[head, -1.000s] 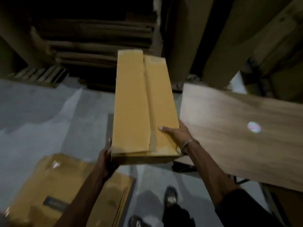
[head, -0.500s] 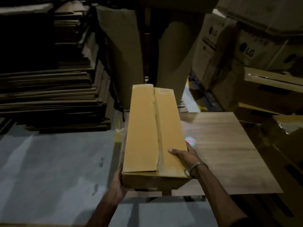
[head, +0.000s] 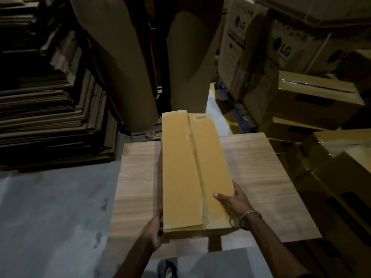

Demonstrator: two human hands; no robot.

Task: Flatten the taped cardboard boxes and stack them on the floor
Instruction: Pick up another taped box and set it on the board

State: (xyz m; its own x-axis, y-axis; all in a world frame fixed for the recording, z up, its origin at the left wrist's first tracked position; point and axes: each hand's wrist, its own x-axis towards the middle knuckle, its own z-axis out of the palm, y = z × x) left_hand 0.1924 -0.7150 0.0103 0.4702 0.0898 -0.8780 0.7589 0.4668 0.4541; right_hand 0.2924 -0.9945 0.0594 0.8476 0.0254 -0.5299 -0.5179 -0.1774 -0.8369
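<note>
flattened cardboard stack [head: 50,121] sitting left of the wooden table [head: 261,177] | left hand [head: 155,229] gripping the long cardboard box [head: 192,173] at its near-left corner | box lying lengthwise over the table | right hand [head: 233,199] clasping its near-right edge, thumb on top

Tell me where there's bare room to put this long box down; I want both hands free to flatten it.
Bare wooden tabletop shows on both sides of the long box, wider on the right. The grey floor left of the table, below the flattened cardboard stack, is open too. The right is crowded with taped boxes. Both the left hand and right hand hold the box.
</note>
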